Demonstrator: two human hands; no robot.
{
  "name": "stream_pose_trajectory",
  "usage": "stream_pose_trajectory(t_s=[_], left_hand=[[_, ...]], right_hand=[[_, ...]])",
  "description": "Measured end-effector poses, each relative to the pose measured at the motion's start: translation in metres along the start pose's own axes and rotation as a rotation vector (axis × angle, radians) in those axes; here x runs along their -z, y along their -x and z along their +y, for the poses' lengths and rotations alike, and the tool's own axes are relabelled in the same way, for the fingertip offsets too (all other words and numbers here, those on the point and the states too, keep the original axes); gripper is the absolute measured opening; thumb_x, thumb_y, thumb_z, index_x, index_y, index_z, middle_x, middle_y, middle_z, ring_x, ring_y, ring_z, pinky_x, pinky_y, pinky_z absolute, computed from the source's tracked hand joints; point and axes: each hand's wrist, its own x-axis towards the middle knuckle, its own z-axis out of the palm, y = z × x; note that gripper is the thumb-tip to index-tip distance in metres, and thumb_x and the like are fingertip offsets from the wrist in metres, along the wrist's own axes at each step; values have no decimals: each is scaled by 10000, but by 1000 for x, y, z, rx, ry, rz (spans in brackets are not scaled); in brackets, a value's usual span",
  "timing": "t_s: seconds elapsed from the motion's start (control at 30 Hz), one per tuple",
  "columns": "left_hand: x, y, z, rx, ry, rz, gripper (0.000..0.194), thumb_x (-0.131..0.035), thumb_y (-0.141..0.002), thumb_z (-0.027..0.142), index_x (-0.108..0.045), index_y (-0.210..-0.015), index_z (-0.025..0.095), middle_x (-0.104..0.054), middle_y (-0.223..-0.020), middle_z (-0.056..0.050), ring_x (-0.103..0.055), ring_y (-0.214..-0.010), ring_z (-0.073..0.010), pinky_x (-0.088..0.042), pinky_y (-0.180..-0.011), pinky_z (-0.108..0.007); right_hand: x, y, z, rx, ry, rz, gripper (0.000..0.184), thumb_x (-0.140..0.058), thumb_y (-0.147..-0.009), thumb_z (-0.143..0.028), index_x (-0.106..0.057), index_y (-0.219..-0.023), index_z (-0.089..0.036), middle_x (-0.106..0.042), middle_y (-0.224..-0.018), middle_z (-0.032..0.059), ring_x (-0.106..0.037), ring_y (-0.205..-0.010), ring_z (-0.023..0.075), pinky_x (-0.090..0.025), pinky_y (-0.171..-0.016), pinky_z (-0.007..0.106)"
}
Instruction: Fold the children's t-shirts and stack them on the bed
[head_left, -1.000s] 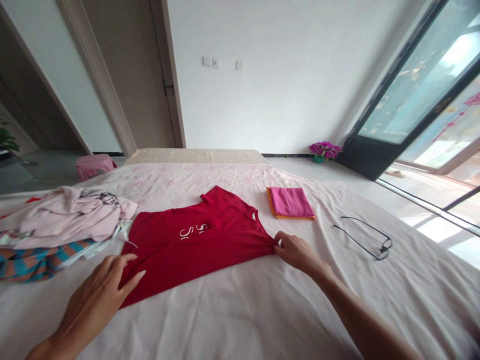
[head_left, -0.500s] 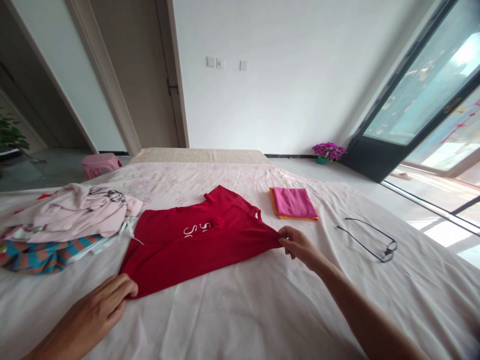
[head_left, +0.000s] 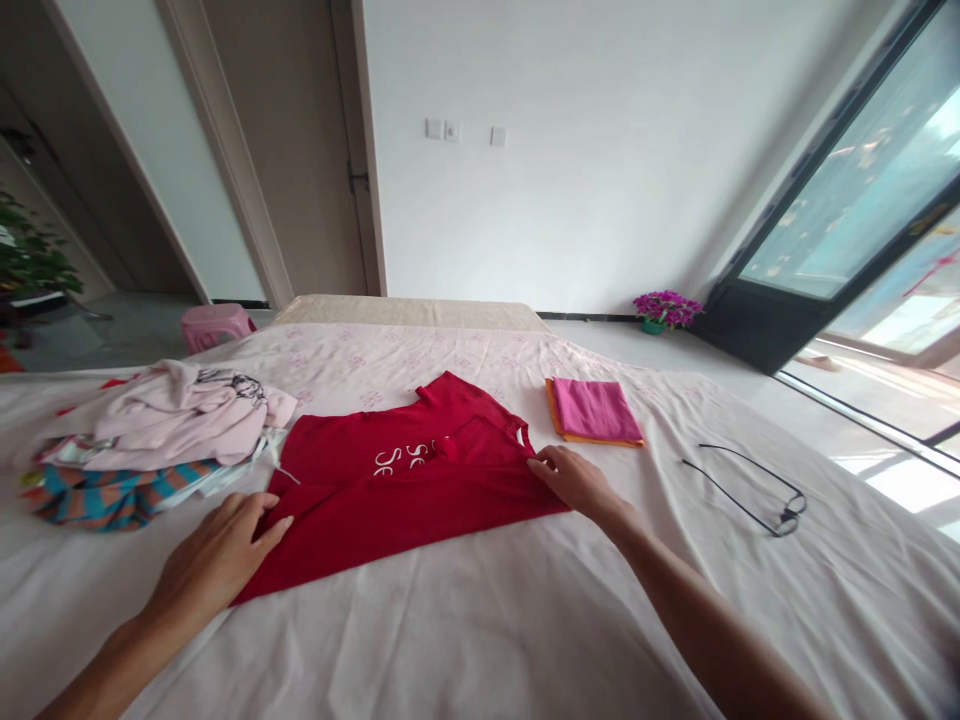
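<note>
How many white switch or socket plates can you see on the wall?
3. The left plate and the middle plate sit side by side; the right plate is set apart from them. All three are unobstructed.

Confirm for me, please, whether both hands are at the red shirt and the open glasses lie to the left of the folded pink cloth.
Not quite: the head view shows the open glasses to the right of the folded pink cloth, not to its left. Both hands, left and right, are indeed at the red shirt.
</note>
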Motion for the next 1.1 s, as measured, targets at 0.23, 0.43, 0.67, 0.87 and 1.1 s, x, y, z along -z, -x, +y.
stream_pose_trajectory(t_s=[0.23, 0.43, 0.67, 0.87, 1.1], left_hand=[[-2, 10, 13, -6, 27, 116, 315, -413, -899, 492, -532, -1017, 226, -704, -1027, -87, -682, -956, -253, -513, -825, -330], [-1, 12, 23, 137, 168, 31, 438, -422, -900, 500, -462, -1253, 244, -727, -1124, -86, -707, -1032, -254, -552, -755, -282], [-3, 14, 17, 127, 176, 8, 489, -430, -892, 407, -449, -1352, 242, -712, -1206, -82, -689, -1079, -253, -572, -767, -263], [-4, 28, 8, -13, 20, 39, 496, -413, -925, 367, -414, -1400, 222, -701, -1211, -90, -713, -1010, -229, -566, -737, -263], [11, 9, 53, -290, -202, 209, 430, -434, -945, 390, -557, -1306, 192, -607, -1330, -134, -617, -1163, -292, -501, -957, -439]], right_hand=[[-18, 2, -13, 22, 81, 96, 110, -561, -871, -324, -603, -873, -223, -659, -923, 28, -591, -862, 178, -311, -655, 262], [-21, 8, -11, -45, 5, 56, 298, -531, -902, -403, -537, -1160, -255, -707, -918, 38, -653, -842, 228, -335, -653, 276], [-22, 9, -2, 17, -107, 61, 369, -515, -912, -364, -546, -1270, -279, -734, -938, 44, -681, -875, 232, -408, -697, 286], [-16, 18, 10, 12, -55, 31, 410, -514, -859, -288, -577, -1265, -293, -725, -835, -8, -663, -742, 190, -399, -641, 261], [-6, 18, -19, 209, 171, 226, 404, -429, -951, -292, -557, -1322, -199, -663, -1199, 104, -581, -1149, 248, -424, -953, 360]])
